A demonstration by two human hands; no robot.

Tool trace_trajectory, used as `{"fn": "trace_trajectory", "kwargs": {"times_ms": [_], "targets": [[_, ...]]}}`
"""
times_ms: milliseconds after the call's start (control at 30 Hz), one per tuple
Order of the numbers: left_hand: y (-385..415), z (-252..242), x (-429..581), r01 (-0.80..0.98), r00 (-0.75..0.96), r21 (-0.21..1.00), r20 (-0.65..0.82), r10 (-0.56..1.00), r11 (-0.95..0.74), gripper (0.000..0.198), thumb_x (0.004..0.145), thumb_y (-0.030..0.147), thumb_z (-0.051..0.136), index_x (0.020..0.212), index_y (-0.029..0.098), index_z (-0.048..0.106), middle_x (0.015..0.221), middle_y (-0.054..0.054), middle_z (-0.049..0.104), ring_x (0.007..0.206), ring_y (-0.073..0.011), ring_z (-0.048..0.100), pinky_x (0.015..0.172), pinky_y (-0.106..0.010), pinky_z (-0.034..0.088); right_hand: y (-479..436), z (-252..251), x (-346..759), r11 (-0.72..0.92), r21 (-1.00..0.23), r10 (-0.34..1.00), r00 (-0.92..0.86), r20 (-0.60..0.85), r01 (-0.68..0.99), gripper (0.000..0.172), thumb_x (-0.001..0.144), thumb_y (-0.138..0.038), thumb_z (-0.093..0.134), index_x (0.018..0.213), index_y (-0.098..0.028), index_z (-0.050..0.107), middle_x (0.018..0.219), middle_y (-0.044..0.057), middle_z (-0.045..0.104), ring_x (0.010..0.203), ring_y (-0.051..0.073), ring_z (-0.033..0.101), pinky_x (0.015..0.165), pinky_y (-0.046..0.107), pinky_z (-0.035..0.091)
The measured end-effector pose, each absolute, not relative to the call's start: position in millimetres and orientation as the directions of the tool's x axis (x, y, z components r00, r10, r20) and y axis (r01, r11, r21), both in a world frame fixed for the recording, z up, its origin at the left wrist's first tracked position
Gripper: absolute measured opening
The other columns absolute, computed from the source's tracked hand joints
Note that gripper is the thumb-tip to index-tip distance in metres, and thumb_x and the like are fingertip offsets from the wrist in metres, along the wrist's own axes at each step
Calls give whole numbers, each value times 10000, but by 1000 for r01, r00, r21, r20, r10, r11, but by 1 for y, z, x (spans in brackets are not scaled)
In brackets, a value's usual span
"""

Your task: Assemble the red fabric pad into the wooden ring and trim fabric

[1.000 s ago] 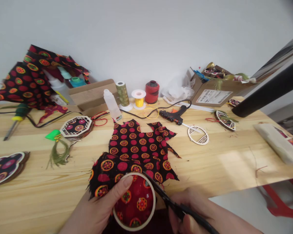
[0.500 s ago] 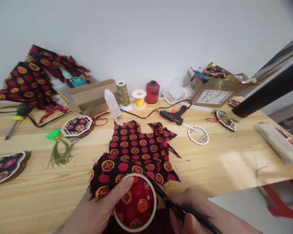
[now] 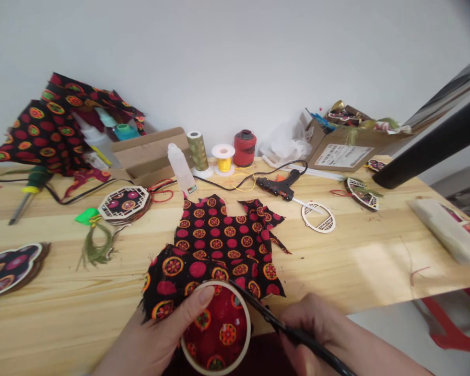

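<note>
Black-and-red printed fabric (image 3: 219,245) bunched over round cream ring (image 3: 249,329), bottom centre of my view, on pine table (image 3: 337,261). Left hand (image 3: 160,329) clamps ring and cloth, thumb on top. Right hand (image 3: 317,324) has fingers closed on black-handled scissors (image 3: 293,334), blades at ring's edge; tips hard to see from here. Hot glue gun (image 3: 278,188) and thread spools (image 3: 245,149) upper centre.

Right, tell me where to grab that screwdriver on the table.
Grip the green-and-yellow handle of the screwdriver from above, coming in from the right: it is far thicker than the thin metal shaft, which angles toward the near left. A black cable runs right beside the handle.
</note>
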State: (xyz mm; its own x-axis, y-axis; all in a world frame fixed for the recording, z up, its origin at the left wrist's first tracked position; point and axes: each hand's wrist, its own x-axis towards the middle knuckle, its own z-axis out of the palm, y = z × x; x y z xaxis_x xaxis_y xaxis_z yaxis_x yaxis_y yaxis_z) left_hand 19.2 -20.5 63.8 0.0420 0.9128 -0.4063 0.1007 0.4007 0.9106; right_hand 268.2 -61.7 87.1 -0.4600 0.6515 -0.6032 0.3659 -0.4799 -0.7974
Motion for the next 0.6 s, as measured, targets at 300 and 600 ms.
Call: {"fn": "trace_trajectory", "kwargs": {"times_ms": [300,600], "targets": [[-21,61,16,243,90,903,-385,918,355,446,709,485,721,1121,321,678,1029,-13,767,1231,-315,568,1104,-469,394,-55,95,270,-458,-818,652,-494,-575,347,234,794,-318,639,690,-175,485,657,-45,439,588,75,361,473,181,279],[-19,65,16,258,83,911,-352,932,321,43,692,327,704,731,341,715,878,-8,778,1257,-308,544,1121,-451,354,-52,91,270,-417,-843,653,-534,-537,339,165,773,-244,613,699,-170,486,621,-67,417,559,57,326,461,174,255]]}}
